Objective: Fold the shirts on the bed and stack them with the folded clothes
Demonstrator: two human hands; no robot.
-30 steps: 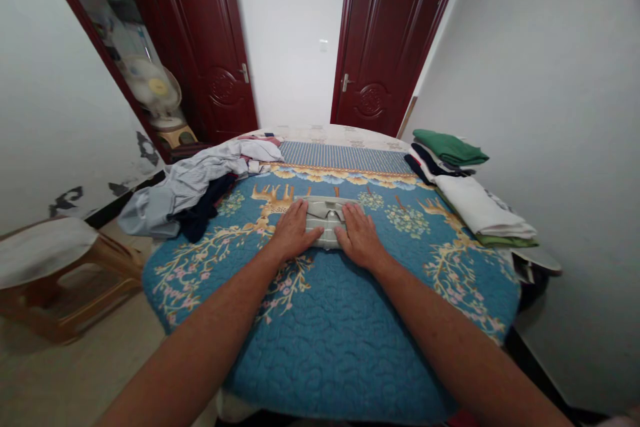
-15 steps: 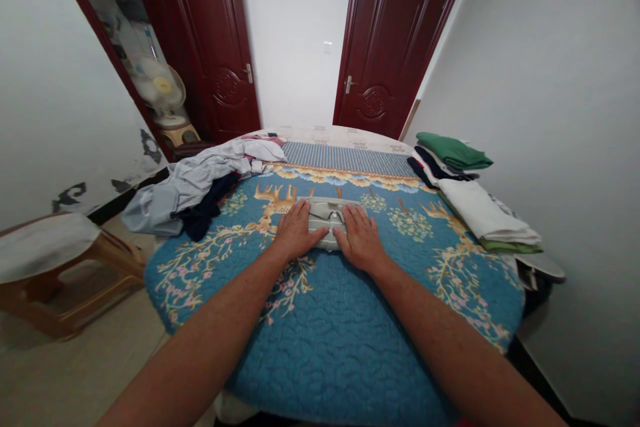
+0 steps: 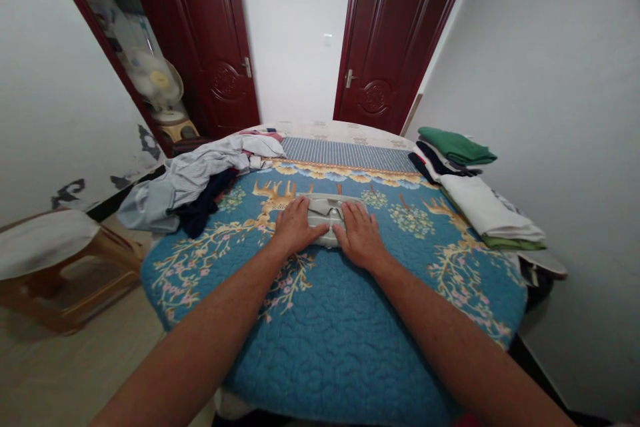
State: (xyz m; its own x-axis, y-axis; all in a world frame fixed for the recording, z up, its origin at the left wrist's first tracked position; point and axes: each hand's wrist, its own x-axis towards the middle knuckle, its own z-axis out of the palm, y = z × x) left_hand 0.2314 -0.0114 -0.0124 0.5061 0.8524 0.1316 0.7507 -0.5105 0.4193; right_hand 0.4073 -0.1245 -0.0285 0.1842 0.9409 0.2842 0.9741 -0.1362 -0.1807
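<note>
Quilt (image 3: 345, 327), blue and flowered, bears grey cloth (image 3: 321, 219) under flat fingers (image 3: 301, 208), thumbs (image 3: 319, 231) spread, dark-red doors (image 3: 395, 33) beyond.

At left, a fan (image 3: 159, 80) stands near a dark-red door (image 3: 207, 27) beyond a stool (image 3: 114, 245).

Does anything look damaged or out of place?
Only the white wall at left: dark, ragged patches low down, perhaps peeling paint. The folded grey garment looks neat; the clothes at left are merely rumpled.
</note>
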